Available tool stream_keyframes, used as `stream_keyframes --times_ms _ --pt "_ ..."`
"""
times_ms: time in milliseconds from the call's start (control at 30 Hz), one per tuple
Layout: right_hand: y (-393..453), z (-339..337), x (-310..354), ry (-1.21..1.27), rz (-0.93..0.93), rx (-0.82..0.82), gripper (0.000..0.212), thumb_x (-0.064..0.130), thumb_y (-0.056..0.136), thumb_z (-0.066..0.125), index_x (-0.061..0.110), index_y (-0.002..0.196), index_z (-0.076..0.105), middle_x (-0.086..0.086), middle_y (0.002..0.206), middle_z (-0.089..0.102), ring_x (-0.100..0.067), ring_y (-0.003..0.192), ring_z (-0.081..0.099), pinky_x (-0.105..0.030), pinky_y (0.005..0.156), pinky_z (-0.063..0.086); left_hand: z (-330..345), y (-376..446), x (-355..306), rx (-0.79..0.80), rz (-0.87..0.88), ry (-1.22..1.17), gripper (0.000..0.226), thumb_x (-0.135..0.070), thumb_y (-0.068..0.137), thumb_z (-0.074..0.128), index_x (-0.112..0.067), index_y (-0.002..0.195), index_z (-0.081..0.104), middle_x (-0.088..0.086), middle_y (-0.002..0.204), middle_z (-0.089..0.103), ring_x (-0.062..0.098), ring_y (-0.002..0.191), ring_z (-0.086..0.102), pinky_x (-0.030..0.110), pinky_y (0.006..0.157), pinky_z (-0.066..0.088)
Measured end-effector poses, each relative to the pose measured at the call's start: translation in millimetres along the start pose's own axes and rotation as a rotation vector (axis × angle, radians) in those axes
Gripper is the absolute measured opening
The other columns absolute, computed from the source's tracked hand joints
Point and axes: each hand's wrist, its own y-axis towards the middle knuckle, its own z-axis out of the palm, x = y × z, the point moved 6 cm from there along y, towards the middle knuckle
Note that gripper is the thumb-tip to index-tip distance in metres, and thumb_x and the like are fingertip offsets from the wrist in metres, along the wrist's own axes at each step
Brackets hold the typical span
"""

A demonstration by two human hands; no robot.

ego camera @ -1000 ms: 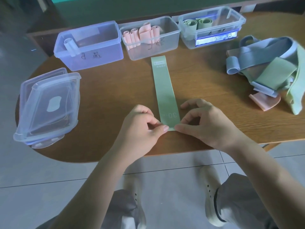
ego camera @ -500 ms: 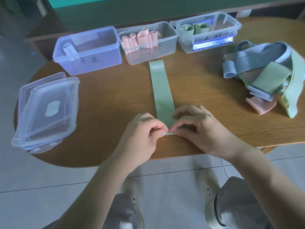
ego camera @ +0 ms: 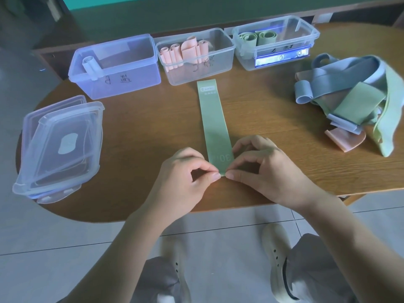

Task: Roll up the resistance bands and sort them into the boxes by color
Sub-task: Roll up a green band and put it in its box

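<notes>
My left hand (ego camera: 185, 169) and right hand (ego camera: 260, 169) both pinch the near end of the green band (ego camera: 215, 125), thumbs and forefingers meeting at its edge. The band lies flat on the bench (ego camera: 153, 132), stretching away toward the pink box (ego camera: 194, 55), with the green box (ego camera: 275, 41) to its right

Wooden table (ego camera: 284, 176); pale tiled floor (ego camera: 43, 248); seemingly green wall (ego camera: 131, 12).

Flat band (ego camera: 215, 119) pale green w/ white print; rolls pink (ego camera: 185, 51), green (ego camera: 256, 38); left box (ego camera: 115, 68) blue-tinted; table (ego camera: 153, 119) brown woodgrain.
</notes>
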Motion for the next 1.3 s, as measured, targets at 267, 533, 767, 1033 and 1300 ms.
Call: stream_keyframes --times_ms 267,533,767,1033,1300 --pt "4 -2 -1 0.04 0.137 -0.004 0.009 0.035 0.081 0.082 0.035 0.078 0.074 0.016 0.11 0.057 0.002 0.101 0.054 -0.003 0.082 0.032 -5 7 4 -0.023 -0.156 -0.001 0.025 -0.032 0.081 0.082 -0.042 0.07 0.062 -0.017 0.091 0.06 -0.007 0.091 0.056 0.01 0.073 0.043" --pt "8 -4 -5 0.034 0.175 -0.129 0.025 0.031 0.073 0.089 0.03 0.07 0.064 0.013 0.1 0.062 0.0 0.091 0.057 -0.003 0.075 0.035 7 5 -2 -0.002 0.016 -0.04 0.018 -0.007 0.09 0.07 -0.025 0.089 0.074 -0.013 0.091 0.065 0.011 0.084 0.061 0.028 0.071 0.048" --pt "8 -2 -4 0.057 0.11 -0.129 0.018 0.029 0.078 0.085 0.032 0.081 0.067 0.014 0.099 0.061 -0.007 0.087 0.06 -0.026 0.079 0.049 11 1 -2 0.022 0.15 0.054 0.01 -0.023 0.094 0.064 -0.024 0.098 0.073 -0.014 0.097 0.062 0.009 0.099 0.058 0.034 0.078 0.051" --pt "6 5 4 0.025 -0.125 -0.069 0.005 0.022 0.093 0.072 0.025 0.095 0.075 0.012 0.103 0.064 -0.008 0.097 0.061 -0.031 0.091 0.048 8 5 0 -0.013 0.042 0.004 0.009 -0.018 0.084 0.08 -0.026 0.089 0.079 -0.01 0.09 0.059 0.005 0.085 0.057 0.01 0.075 0.038" --pt "4 2 0 -0.008 -0.153 0.014 0.013 0.031 0.096 0.068 0.024 0.1 0.079 0.009 0.111 0.062 -0.009 0.106 0.059 -0.025 0.093 0.045 9 5 0 -0.012 -0.039 0.01 0.007 -0.019 0.089 0.075 -0.025 0.091 0.078 -0.011 0.084 0.061 0.004 0.083 0.058 0.013 0.07 0.041"
